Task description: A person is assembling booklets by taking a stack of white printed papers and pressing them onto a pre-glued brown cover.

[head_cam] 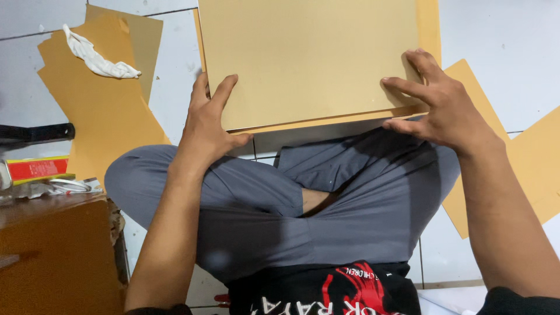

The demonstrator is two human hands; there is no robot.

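The white tiled floor (507, 52) fills the view, and a person sits on it with crossed legs in grey trousers (326, 198). The biggest loose thing is the tan cardboard sheet (309, 58), lying at 12 o'clock before the knees; its near edge rests just above the legs, and a second, more yellow sheet (429, 23) shows under it along the right and lower edges. More brown paper sheets (105, 111) lie on the floor at 10 o'clock, and other ones (536, 163) at 3 o'clock. A brown wooden box or low table (52, 256) stands at 8 o'clock, with a red and yellow flat package (38, 169) and some crumpled clear wrapping just above it.

The left hand (207, 125) is spread open, fingers flat on the lower left corner of the cardboard sheet, thumb pointing right along the near edge; it presses and does not grasp. The right hand (434, 102) is also open, fingers spread and bent, the fingertips touching the lower right corner of the sheet. A small white crumpled cloth (99, 55) lies on the brown paper at 10 o'clock.
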